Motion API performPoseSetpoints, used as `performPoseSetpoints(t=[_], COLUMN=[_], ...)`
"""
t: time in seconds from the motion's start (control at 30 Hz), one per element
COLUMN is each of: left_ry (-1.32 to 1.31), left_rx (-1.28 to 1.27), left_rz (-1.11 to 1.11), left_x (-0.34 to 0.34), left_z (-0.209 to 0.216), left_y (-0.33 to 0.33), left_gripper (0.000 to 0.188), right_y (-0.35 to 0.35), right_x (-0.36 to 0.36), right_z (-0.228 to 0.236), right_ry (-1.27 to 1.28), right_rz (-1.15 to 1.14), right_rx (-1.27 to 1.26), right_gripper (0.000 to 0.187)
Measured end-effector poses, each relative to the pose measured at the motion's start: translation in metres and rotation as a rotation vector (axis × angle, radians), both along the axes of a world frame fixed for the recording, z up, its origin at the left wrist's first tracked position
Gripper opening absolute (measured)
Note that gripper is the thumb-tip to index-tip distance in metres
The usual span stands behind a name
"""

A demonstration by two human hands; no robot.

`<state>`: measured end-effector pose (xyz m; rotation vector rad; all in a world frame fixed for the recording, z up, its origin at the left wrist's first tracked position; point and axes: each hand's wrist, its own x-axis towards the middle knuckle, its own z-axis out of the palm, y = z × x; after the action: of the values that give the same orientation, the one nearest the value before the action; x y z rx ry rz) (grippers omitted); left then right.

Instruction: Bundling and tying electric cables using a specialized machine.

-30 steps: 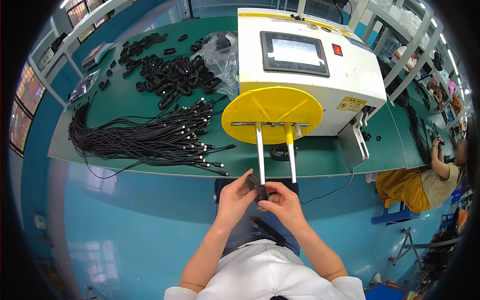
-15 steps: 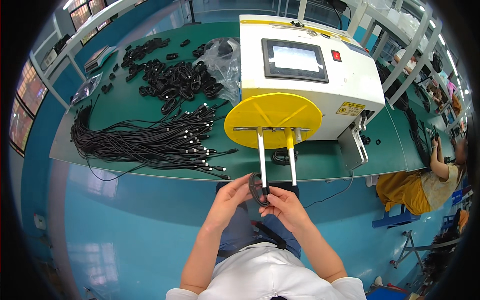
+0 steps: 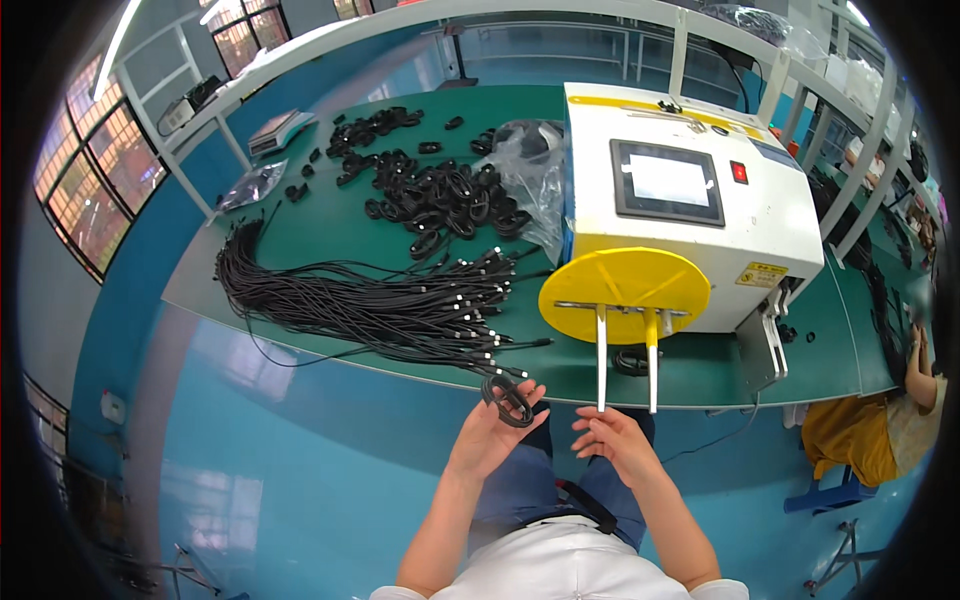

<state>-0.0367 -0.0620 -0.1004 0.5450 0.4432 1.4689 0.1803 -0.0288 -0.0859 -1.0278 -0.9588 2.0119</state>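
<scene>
A coiled black cable (image 3: 508, 401) rests in my left hand (image 3: 492, 430), the fingers curled round its lower side, just off the front edge of the table. My right hand (image 3: 615, 441) holds nothing. Its fingers are apart and partly bent, below the tip of the silver post (image 3: 601, 360). That post and a yellow-based post (image 3: 651, 365) stick out from the yellow disc (image 3: 625, 290) of a white winding machine (image 3: 590, 150). Left of the disc lies a bundle of straight black cables (image 3: 370, 310) with pale connector ends.
Many coiled cables (image 3: 450, 195) are heaped on the green table (image 3: 330, 230), with a clear plastic bag (image 3: 535, 175) beside them. One coil (image 3: 630, 362) lies under the disc. A metal bracket (image 3: 765, 345) stands at the machine's right. Another person (image 3: 865, 430) sits at the far right.
The coil has come away from the silver post and moved left in my left hand. My right hand has let go of it. The whole view has swung left.
</scene>
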Motion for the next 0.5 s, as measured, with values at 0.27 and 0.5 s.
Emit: performPoseSetpoints(t=[0.27,0.5], left_ry=[-0.297,-0.013], left_rx=[-0.099,-0.21], left_rz=[-0.094,0.162], left_x=[-0.025,-0.023], left_z=[0.011,0.016], left_y=[0.011,0.035], left_gripper=[0.041,0.037], right_y=[0.023,0.034], right_x=[-0.004,-0.024], right_z=[-0.012,-0.006], right_ry=[-0.091,-0.155], right_rz=[0.037,0.114], right_rx=[0.079,0.087], right_gripper=[0.026,0.024])
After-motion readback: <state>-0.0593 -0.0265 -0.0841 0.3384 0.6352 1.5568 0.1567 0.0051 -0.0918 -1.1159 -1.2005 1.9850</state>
